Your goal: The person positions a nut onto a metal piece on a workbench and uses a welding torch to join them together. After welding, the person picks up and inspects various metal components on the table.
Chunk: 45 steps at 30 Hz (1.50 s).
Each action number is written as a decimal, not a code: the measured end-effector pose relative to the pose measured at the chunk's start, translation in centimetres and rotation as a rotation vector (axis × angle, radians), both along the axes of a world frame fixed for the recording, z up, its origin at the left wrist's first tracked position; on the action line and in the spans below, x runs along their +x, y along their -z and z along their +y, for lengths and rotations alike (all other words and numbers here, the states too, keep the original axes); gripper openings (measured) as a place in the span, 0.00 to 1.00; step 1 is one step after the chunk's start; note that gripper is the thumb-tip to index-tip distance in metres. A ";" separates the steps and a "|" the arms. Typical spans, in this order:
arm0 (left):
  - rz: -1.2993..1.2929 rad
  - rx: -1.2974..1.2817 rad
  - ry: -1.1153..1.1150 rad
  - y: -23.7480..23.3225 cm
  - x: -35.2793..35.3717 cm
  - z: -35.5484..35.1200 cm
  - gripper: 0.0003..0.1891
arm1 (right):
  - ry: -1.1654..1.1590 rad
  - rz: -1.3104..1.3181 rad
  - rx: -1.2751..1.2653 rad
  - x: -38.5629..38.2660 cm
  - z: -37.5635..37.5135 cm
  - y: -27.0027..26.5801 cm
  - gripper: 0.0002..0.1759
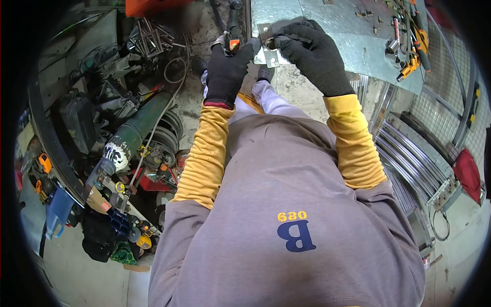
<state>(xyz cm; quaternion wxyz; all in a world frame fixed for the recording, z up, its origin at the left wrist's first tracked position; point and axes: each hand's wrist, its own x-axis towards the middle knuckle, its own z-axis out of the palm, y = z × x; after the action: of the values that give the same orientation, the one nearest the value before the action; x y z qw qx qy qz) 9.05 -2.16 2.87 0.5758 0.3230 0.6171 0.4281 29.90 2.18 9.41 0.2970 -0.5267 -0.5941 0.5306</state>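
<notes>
Both my hands wear black knit gloves. My left hand grips a black power tool with an orange trigger, held upright at the edge of a galvanised metal sheet. My right hand presses down on a small metal bracket with holes, at the sheet's near left corner. The tool's tip points toward the bracket, though the contact itself is hidden by my fingers.
Several small metal parts and an orange-handled tool lie on the sheet's right side. On the floor to the left sit a green gas cylinder, cables, metal frames and scattered tools. Wire mesh panels and stacked metal rails stand at right.
</notes>
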 end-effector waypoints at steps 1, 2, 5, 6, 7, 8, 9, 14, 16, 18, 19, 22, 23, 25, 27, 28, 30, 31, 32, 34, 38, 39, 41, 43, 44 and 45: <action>0.018 0.003 0.011 -0.3 0.0 0.0 0.12 | -0.011 -0.020 0.026 -0.1 0.0 -0.2 0.13; 0.036 0.007 0.022 -0.5 0.0 0.1 0.12 | -0.023 -0.039 0.052 -0.2 0.1 -0.3 0.13; 0.015 0.023 0.026 -0.8 0.0 0.3 0.13 | -0.010 -0.125 0.122 0.4 0.0 1.2 0.13; 0.016 0.024 0.025 -0.7 0.1 0.3 0.13 | -0.011 -0.124 0.123 0.4 0.1 1.3 0.13; -0.009 0.025 0.020 -0.7 0.1 0.3 0.13 | -0.021 -0.137 0.145 0.5 0.1 1.3 0.14; -0.034 0.025 0.015 -0.7 0.1 0.3 0.13 | -0.030 -0.150 0.167 0.5 0.1 1.4 0.14; -0.033 0.026 0.015 -0.8 0.0 0.3 0.13 | -0.031 -0.149 0.168 0.5 0.1 1.5 0.14; 0.050 0.005 0.027 -0.7 0.0 0.4 0.13 | -0.006 -0.123 0.136 0.5 0.1 1.3 0.14; 0.052 0.023 0.029 0.2 -0.3 0.6 0.19 | -0.004 -0.110 0.139 0.5 0.0 1.4 0.14; 0.054 0.042 0.031 0.7 -0.4 0.5 0.26 | -0.002 -0.098 0.143 0.6 0.0 1.6 0.13; 0.067 0.053 0.029 0.7 -0.4 0.5 0.26 | -0.006 -0.102 0.156 0.6 0.0 1.8 0.13; 0.038 0.060 0.012 0.5 -0.2 0.5 0.25 | -0.014 -0.116 0.185 0.7 0.1 1.9 0.13; -0.005 0.056 -0.004 0.4 -0.2 0.5 0.25 | -0.017 -0.125 0.201 0.6 0.1 1.8 0.13; 0.000 0.053 -0.001 0.6 -0.2 0.4 0.24 | -0.001 -0.101 0.165 0.5 -0.1 1.6 0.14; 0.006 0.051 0.001 0.8 -0.4 0.3 0.24 | 0.015 -0.077 0.131 0.4 0.0 1.4 0.14; 0.029 0.020 0.010 0.9 -0.4 0.2 0.23 | -0.004 -0.097 0.145 0.4 0.1 1.3 0.14; 0.051 -0.007 0.020 0.8 -0.4 0.2 0.22 | -0.021 -0.118 0.162 0.4 0.2 1.2 0.14; 0.026 -0.003 0.017 0.7 -0.4 0.2 0.21 | 0.012 -0.087 0.141 0.2 0.1 1.3 0.13; 0.001 0.002 0.014 0.4 -0.3 0.2 0.21 | 0.046 -0.056 0.121 0.2 0.0 1.4 0.13; 0.040 0.011 0.033 -0.2 -0.2 0.2 0.17 | 0.058 -0.059 0.085 0.2 -0.1 0.8 0.13; 0.053 0.032 0.037 -0.4 -0.1 0.3 0.14 | 0.071 -0.039 0.064 0.2 -0.2 0.7 0.13; 0.053 0.039 0.030 -0.3 0.0 0.2 0.15 | 0.075 -0.038 0.083 0.1 -0.2 0.6 0.14; 0.064 0.024 0.039 -0.2 -0.2 0.3 0.15 | 0.078 -0.049 0.106 0.1 -0.3 0.8 0.14; 0.075 0.003 0.047 0.1 -0.1 0.3 0.15 | 0.089 -0.041 0.115 -0.2 -0.5 0.4 0.16; 0.040 0.009 0.023 0.2 0.0 0.3 0.15 | 0.088 -0.041 0.117 -0.3 -0.6 0.2 0.16; 0.004 0.014 -0.001 0.1 0.1 0.3 0.15 | 0.096 -0.067 0.125 -0.4 -0.7 0.1 0.16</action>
<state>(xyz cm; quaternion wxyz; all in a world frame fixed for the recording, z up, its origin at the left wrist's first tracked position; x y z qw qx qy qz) 9.17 -1.87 2.77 0.5721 0.3278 0.6155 0.4318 29.46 1.49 9.28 0.3344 -0.5523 -0.6097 0.4598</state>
